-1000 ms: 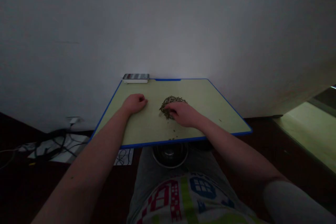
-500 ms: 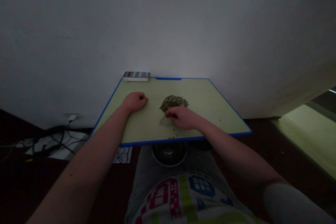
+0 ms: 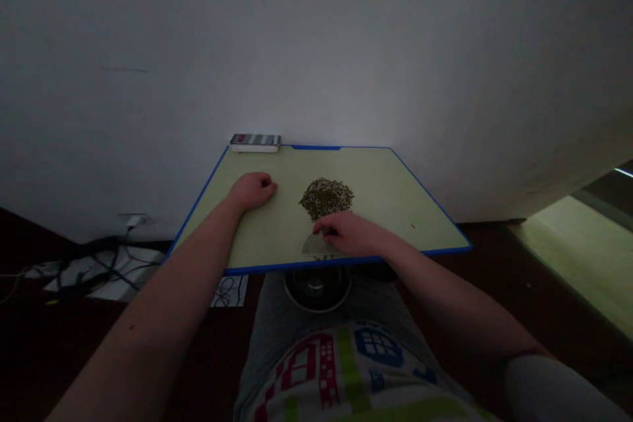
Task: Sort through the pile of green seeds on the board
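Note:
A heap of small dark greenish-brown pieces (image 3: 326, 196), like seeds or dried beans, lies mid-board. Just on its near side, my right hand (image 3: 346, 232) is closed on a clear half-round protractor (image 3: 310, 246), whose flat edge faces the near rim. A few loose pieces (image 3: 324, 257) lie along that edge. My left hand (image 3: 252, 190) rests on the board left of the heap, fingers curled in a loose fist with nothing visible in them. Under the near rim, a metal bowl (image 3: 319, 306) sits at my lap, partly hidden by the board.
The pale board (image 3: 376, 171) has a blue rim and stands against a wall (image 3: 316, 46). A phone (image 3: 256, 139) lies on a white box (image 3: 254, 148) at the far left corner. One stray piece (image 3: 413, 225) lies at right. Cables (image 3: 113, 264) run along the floor at left.
My right hand and the protractor have moved toward the near rim, away from the heap. The loose pieces are closer to the rim. My left hand has stayed in place.

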A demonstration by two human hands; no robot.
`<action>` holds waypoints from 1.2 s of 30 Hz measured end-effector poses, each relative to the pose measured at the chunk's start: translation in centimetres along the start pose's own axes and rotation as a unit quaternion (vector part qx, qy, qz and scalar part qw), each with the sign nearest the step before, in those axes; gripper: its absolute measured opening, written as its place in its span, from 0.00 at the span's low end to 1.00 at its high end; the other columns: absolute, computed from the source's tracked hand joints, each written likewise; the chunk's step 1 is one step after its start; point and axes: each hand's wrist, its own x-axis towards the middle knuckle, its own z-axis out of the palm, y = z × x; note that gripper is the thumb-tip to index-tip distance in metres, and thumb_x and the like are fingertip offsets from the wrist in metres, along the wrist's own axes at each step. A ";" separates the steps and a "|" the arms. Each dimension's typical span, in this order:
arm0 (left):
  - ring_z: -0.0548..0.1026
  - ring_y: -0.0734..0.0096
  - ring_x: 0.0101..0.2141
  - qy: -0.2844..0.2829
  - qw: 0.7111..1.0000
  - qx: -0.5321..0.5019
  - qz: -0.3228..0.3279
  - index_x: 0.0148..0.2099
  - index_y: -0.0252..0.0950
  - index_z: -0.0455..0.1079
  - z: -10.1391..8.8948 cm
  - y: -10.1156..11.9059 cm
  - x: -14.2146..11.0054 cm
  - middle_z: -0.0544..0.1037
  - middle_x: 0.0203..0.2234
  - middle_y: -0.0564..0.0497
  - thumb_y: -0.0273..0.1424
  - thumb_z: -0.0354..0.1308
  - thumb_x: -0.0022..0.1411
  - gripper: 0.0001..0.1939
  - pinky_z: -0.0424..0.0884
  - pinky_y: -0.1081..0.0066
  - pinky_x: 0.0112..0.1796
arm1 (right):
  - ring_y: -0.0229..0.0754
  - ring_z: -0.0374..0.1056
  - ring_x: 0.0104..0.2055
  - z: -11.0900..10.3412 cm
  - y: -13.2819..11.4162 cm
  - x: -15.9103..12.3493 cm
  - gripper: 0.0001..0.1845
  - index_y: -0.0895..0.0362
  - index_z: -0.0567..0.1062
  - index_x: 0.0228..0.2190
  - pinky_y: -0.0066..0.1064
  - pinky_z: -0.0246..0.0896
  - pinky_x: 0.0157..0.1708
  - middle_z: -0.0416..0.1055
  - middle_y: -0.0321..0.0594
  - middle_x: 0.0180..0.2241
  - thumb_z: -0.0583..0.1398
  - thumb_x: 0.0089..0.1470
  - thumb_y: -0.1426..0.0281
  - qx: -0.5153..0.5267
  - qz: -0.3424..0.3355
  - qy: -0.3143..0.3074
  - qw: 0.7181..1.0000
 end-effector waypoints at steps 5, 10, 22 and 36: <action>0.69 0.67 0.26 -0.002 1.000 -0.003 -0.001 0.30 0.37 0.71 -0.2 0.2 -0.1 0.74 0.24 0.47 0.46 0.47 0.54 0.20 0.60 0.69 0.27 | 0.38 0.67 0.34 0.3 0.0 -0.4 0.17 0.59 0.74 0.43 0.27 0.57 0.35 0.74 0.41 0.34 0.55 0.50 0.77 0.009 -0.005 0.002 1.000; 0.69 0.67 0.26 0.005 1.000 -0.009 0.003 0.30 0.37 0.71 -0.2 0.1 -0.1 0.75 0.24 0.47 0.46 0.47 0.54 0.19 0.61 0.69 0.28 | 0.37 0.66 0.32 0.3 -0.1 -0.7 0.17 0.59 0.75 0.43 0.27 0.56 0.33 0.74 0.41 0.33 0.55 0.50 0.77 0.010 0.000 0.004 1.000; 0.69 0.66 0.28 0.004 1.000 -0.008 0.001 0.30 0.37 0.71 -0.2 0.2 -0.1 0.75 0.25 0.47 0.44 0.47 0.54 0.18 0.61 0.69 0.29 | 0.37 0.67 0.32 0.6 0.2 -2.0 0.17 0.58 0.74 0.44 0.28 0.58 0.33 0.74 0.41 0.33 0.55 0.51 0.75 0.033 0.028 0.011 0.999; 0.70 0.66 0.28 0.001 1.000 0.003 -0.008 0.31 0.37 0.71 0.0 0.1 0.1 0.75 0.25 0.47 0.45 0.47 0.54 0.19 0.61 0.70 0.29 | 0.41 0.67 0.32 -0.5 6.0 -8.6 0.16 0.57 0.72 0.43 0.32 0.61 0.33 0.73 0.40 0.32 0.53 0.53 0.70 0.073 0.148 0.153 0.974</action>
